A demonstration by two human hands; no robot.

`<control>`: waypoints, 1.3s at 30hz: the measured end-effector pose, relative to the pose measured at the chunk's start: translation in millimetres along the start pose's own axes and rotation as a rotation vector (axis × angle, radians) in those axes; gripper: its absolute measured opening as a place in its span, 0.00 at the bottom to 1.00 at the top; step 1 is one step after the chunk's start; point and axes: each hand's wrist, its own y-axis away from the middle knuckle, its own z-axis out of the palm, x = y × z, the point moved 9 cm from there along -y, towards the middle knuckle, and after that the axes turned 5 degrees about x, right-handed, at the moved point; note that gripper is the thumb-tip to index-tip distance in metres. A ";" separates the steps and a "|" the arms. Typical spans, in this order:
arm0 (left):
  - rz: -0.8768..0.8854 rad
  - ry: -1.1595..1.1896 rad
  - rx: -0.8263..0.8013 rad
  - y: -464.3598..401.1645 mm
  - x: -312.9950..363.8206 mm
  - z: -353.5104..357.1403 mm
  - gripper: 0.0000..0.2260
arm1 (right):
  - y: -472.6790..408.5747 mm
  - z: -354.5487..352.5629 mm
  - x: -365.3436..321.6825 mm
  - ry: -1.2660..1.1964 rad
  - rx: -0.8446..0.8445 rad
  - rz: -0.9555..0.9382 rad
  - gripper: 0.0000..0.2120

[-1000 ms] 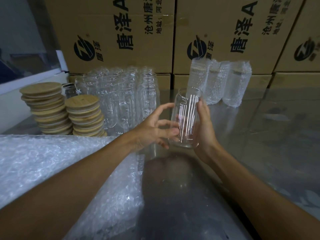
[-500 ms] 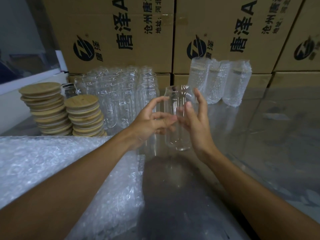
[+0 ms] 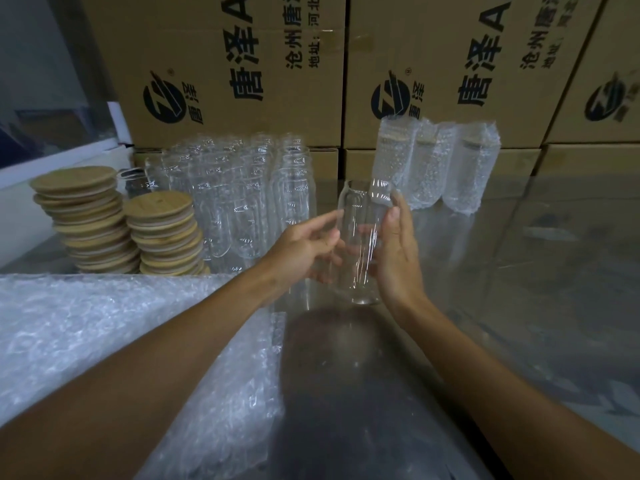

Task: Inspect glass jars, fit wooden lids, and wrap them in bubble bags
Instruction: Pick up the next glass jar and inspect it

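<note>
Above the middle of the steel table (image 3: 519, 289), a person holds one clear glass jar (image 3: 362, 244) upright between both hands. The left hand (image 3: 304, 251) cups its side with loosely curled fingers; the right hand (image 3: 398, 258) presses against the other side, fingers nearly straight. Toward the table's far edge stand bare jars (image 3: 242, 195), three bubble-wrapped jars (image 3: 436, 168) and, at the far left corner, two stacks of wooden lids (image 3: 121, 230). Bubble bags (image 3: 86, 323) lie along the near left.

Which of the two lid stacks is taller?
The left stack, nearer the white wall; its top lid sits higher than that of the right stack beside the jars.
</note>
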 end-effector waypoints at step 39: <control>0.245 -0.270 0.140 8.4 22.3 -7.7 0.36 | 0.0 -7.0 -10.0 0.112 0.016 -0.244 0.23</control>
